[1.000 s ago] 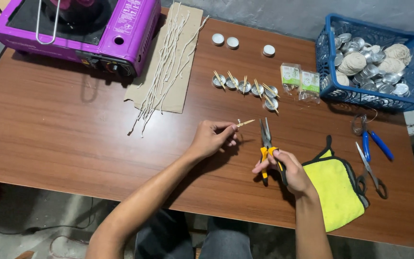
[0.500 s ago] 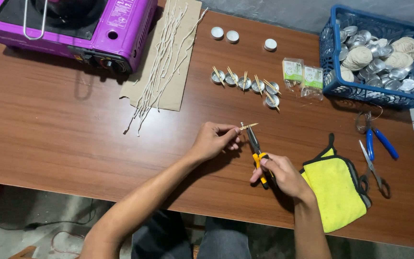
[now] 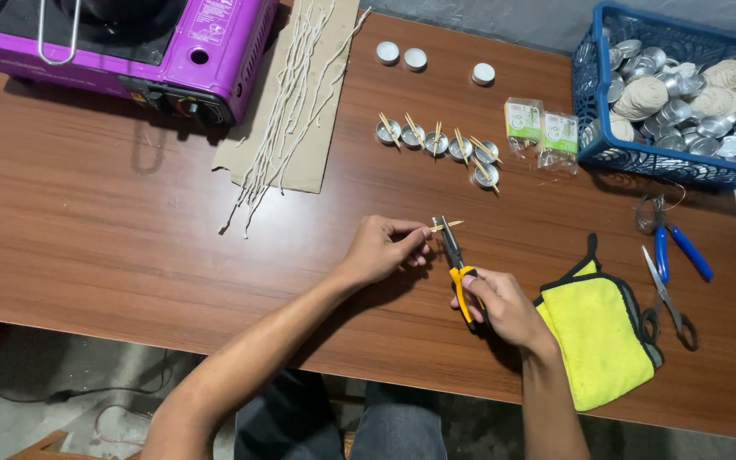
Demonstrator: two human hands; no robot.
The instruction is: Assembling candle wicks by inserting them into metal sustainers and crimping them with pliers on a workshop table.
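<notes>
My left hand (image 3: 382,249) pinches a short thin wooden stick (image 3: 447,226) just above the brown table (image 3: 112,247). My right hand (image 3: 499,304) grips small yellow-handled cutters (image 3: 457,264), whose dark jaws reach up to the stick beside my left fingertips. Further back lies a row of several small metal cups (image 3: 436,145), each with a stick across it. White waxed wicks (image 3: 296,102) lie spread on a piece of cardboard (image 3: 300,166).
A purple portable gas stove (image 3: 121,43) stands at the back left. A blue basket (image 3: 675,166) of metal cups and string sits back right. Blue-handled pliers (image 3: 670,247), scissors (image 3: 670,298) and a yellow cloth (image 3: 598,332) lie to my right. Two small packets (image 3: 543,132) and three white tealights (image 3: 415,58) lie behind.
My right hand has brought the cutters left and up, so the jaws now meet the stick held by my left hand. My left hand stays almost in place.
</notes>
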